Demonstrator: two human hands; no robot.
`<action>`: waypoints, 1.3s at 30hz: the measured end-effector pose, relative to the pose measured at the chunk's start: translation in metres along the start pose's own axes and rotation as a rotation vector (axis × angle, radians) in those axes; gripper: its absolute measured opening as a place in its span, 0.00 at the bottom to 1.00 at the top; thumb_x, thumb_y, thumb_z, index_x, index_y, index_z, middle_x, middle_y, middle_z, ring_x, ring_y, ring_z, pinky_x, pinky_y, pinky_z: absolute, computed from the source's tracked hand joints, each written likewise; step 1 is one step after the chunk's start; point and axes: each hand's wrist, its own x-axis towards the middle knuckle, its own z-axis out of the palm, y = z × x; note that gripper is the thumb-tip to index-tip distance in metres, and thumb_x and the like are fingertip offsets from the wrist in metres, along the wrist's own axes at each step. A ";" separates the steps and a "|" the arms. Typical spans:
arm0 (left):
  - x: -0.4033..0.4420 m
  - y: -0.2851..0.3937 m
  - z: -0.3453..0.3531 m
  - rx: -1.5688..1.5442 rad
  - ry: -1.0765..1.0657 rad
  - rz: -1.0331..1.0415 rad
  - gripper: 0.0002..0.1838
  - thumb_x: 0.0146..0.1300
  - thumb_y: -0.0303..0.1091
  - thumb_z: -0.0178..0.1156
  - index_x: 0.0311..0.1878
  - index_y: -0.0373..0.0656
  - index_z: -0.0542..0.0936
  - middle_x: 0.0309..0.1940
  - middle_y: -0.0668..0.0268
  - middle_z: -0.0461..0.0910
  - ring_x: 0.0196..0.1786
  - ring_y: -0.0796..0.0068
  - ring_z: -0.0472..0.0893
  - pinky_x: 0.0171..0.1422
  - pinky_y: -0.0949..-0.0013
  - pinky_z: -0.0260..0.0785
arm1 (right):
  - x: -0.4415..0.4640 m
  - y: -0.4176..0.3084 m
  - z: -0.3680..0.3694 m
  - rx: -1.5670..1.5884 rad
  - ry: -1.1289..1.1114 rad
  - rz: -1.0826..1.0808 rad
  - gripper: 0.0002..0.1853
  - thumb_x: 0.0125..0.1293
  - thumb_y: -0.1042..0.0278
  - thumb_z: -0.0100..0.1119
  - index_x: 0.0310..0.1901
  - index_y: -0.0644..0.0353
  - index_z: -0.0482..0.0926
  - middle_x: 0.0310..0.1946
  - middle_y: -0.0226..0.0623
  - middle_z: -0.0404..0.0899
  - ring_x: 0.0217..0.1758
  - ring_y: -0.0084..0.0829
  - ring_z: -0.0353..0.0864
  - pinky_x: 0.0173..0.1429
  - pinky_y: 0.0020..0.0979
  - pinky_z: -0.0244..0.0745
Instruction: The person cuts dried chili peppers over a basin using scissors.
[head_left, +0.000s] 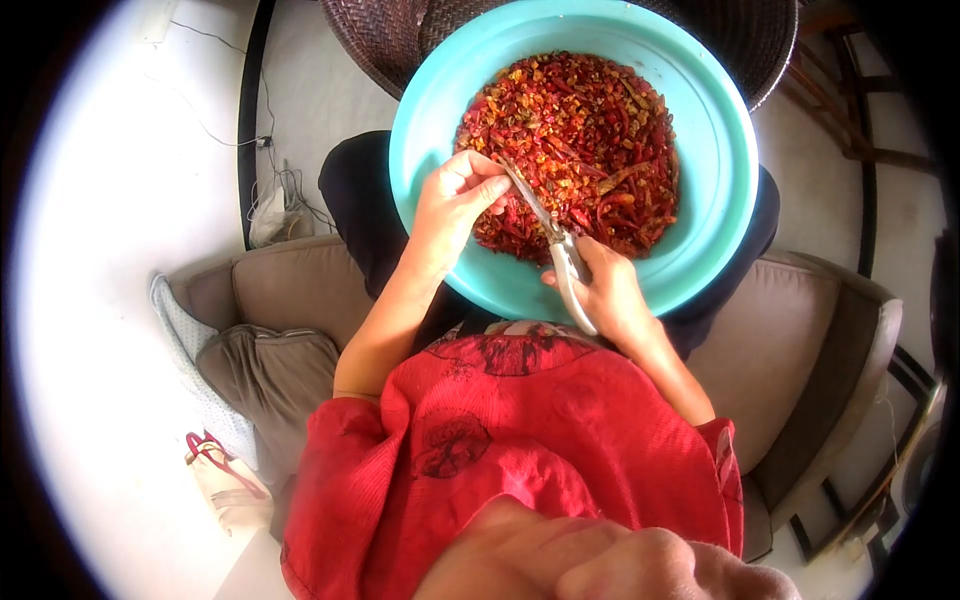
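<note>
A turquoise plastic basin [425, 95] rests over my lap, holding a heap of red and orange chili peppers [570, 130], many in small cut pieces. My right hand [610, 290] is closed around the pale handles of scissors [565, 265]. Their blades slant up and left to the fingertips of my left hand [455, 205]. Those fingers are pinched together above the basin's left side; whatever lies between them is too small and hidden to make out.
Behind the basin stands a dark woven basket [375, 40]. I sit on a beige sofa [800, 340], with a brown cushion [270, 380] at my left. Cables and a plastic bag [278, 218] lie on the floor to the left; wooden furniture [850, 110] stands at upper right.
</note>
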 end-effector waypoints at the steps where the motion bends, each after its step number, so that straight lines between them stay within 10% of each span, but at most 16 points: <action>1: 0.000 0.001 0.001 0.003 0.002 -0.001 0.03 0.67 0.24 0.59 0.42 0.38 0.77 0.33 0.68 0.79 0.34 0.80 0.77 0.42 0.77 0.71 | 0.000 -0.001 0.000 0.003 -0.001 -0.001 0.24 0.57 0.51 0.71 0.36 0.66 0.76 0.30 0.53 0.79 0.32 0.51 0.80 0.38 0.44 0.74; 9: -0.002 0.005 0.005 0.026 0.104 -0.066 0.03 0.68 0.25 0.58 0.43 0.38 0.76 0.35 0.68 0.79 0.35 0.80 0.77 0.43 0.76 0.71 | -0.006 0.003 -0.006 0.090 0.009 -0.012 0.24 0.56 0.51 0.72 0.37 0.64 0.74 0.28 0.46 0.75 0.31 0.38 0.75 0.37 0.39 0.70; 28: 0.002 0.007 0.022 0.047 0.062 -0.077 0.04 0.68 0.27 0.59 0.43 0.40 0.76 0.34 0.67 0.81 0.34 0.81 0.77 0.42 0.77 0.71 | -0.012 0.021 0.000 0.088 0.123 -0.156 0.20 0.59 0.58 0.71 0.32 0.66 0.73 0.23 0.53 0.75 0.26 0.49 0.78 0.31 0.42 0.71; 33: 0.027 0.007 0.047 0.704 0.023 0.288 0.05 0.68 0.28 0.59 0.43 0.39 0.79 0.34 0.67 0.82 0.35 0.78 0.79 0.43 0.75 0.70 | -0.026 0.007 -0.027 0.571 0.155 0.009 0.15 0.60 0.64 0.71 0.40 0.64 0.78 0.25 0.34 0.76 0.28 0.20 0.73 0.31 0.28 0.70; 39: 0.055 -0.024 0.105 1.466 -0.177 0.725 0.09 0.60 0.35 0.63 0.35 0.39 0.77 0.35 0.56 0.77 0.43 0.55 0.77 0.47 0.58 0.73 | -0.031 0.015 -0.053 0.763 0.323 0.002 0.05 0.64 0.74 0.62 0.37 0.59 0.74 0.26 0.22 0.71 0.27 0.14 0.69 0.30 0.21 0.65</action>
